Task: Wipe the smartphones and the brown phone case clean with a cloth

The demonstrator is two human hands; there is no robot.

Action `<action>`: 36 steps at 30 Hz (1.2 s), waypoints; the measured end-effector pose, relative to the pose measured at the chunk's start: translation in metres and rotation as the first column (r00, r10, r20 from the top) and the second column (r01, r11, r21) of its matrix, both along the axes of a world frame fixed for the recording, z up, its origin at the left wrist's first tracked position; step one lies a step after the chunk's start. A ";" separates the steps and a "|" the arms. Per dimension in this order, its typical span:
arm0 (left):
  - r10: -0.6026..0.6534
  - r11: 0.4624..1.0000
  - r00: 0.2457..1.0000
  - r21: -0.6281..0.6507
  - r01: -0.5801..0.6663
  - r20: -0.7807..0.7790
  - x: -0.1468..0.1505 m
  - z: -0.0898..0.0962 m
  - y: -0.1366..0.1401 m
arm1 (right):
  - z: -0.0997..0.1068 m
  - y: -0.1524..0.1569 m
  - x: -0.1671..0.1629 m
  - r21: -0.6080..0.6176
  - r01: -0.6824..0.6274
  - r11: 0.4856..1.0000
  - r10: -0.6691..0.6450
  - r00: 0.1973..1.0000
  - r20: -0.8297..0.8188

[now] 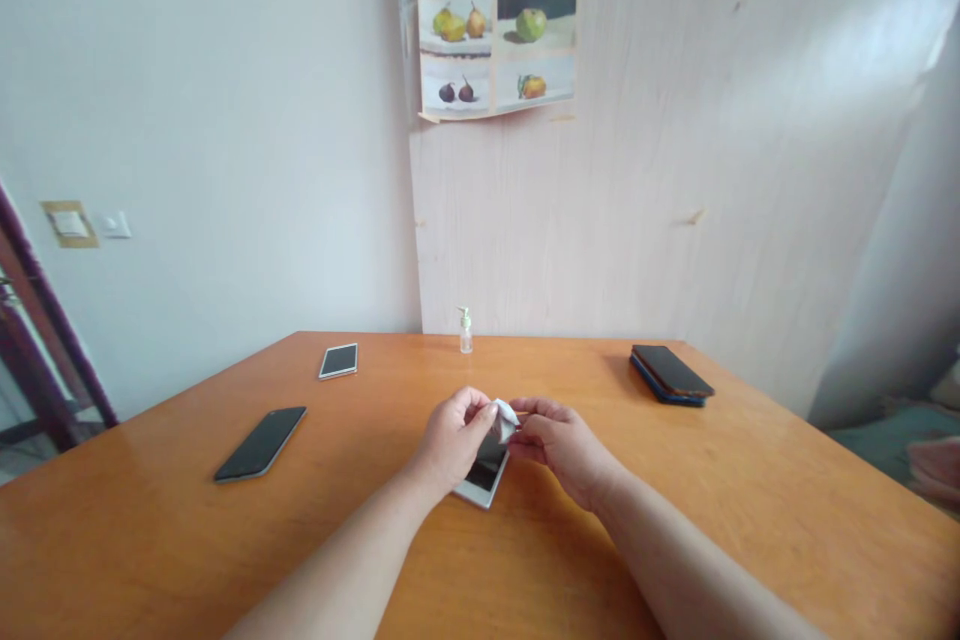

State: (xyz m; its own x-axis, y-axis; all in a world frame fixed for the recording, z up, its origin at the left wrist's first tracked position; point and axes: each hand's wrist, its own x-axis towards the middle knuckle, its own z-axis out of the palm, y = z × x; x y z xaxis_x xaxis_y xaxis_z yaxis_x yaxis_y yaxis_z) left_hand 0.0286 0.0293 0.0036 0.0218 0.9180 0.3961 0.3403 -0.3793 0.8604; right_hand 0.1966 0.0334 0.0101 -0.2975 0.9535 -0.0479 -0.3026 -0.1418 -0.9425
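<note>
Between my two hands is a small crumpled white wipe (505,417); whether it is cloth or tissue I cannot tell. My left hand (456,435) pinches it between thumb and fingers from the left. From the right, my right hand (556,442) grips its other side with the fingertips. Directly beneath lies a white-framed phone (486,476) with a dark screen, flat on the table. My hands and the wipe hide its far part.
A clear pump bottle (466,333) stands near the table's (360,540) back edge. To the left lie a white-framed phone (339,360) and a larger dark phone (261,444). Stacked dark flat cases or devices (671,375) rest at the right. Fruit pictures (496,55) hang on the wall.
</note>
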 end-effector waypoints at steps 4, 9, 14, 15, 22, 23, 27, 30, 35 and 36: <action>0.038 0.999 0.999 -0.007 -0.038 -0.007 -0.005 0.003 0.000 | 0.005 -0.009 0.002 0.060 -0.101 0.993 0.100 0.995 0.013; 0.004 0.998 1.000 -0.062 -0.003 0.015 0.000 0.006 -0.006 | 0.001 -0.014 -0.005 0.163 -0.189 0.968 0.175 0.980 0.097; -0.009 0.997 0.995 -0.072 0.016 0.095 -0.002 0.005 -0.004 | -0.005 -0.006 -0.004 0.115 -0.005 0.993 -0.008 0.994 0.112; -0.002 0.997 0.993 -0.075 0.011 0.114 -0.003 0.004 -0.003 | -0.005 -0.005 -0.003 0.103 0.012 0.995 -0.024 0.993 0.113; 0.017 0.993 0.959 -0.116 0.016 0.281 0.000 0.002 -0.003 | -0.011 0.001 -0.001 0.135 0.094 0.986 -0.108 0.989 0.098; 0.021 0.993 0.958 -0.120 0.014 0.287 0.001 0.003 -0.004 | -0.012 0.002 -0.001 0.138 0.104 0.985 -0.117 0.990 0.083; 0.072 0.995 0.968 -0.087 -0.053 0.240 0.003 0.006 -0.008 | -0.010 0.002 0.001 0.122 0.110 0.986 -0.112 0.994 0.006; 0.024 0.997 0.981 -0.072 -0.010 0.194 0.003 0.008 -0.011 | -0.007 0.000 0.002 0.126 0.090 0.988 -0.088 0.996 -0.018; -0.181 0.971 0.978 -0.139 0.194 0.099 0.006 0.010 -0.016 | -0.004 -0.001 0.003 0.104 0.010 0.995 0.004 0.992 -0.130; -0.201 0.964 0.975 -0.157 0.214 0.093 0.007 0.011 -0.017 | -0.003 -0.002 0.002 0.103 0.009 0.995 0.006 0.989 -0.145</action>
State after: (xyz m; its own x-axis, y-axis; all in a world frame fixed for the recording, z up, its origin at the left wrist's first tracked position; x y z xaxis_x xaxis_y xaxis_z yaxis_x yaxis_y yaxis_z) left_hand 0.0355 0.0122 0.0142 0.1948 0.9493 0.2468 0.2010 -0.2850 0.9372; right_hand 0.1991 0.0317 0.0069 -0.2927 0.9515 0.0948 -0.4377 -0.0452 -0.8980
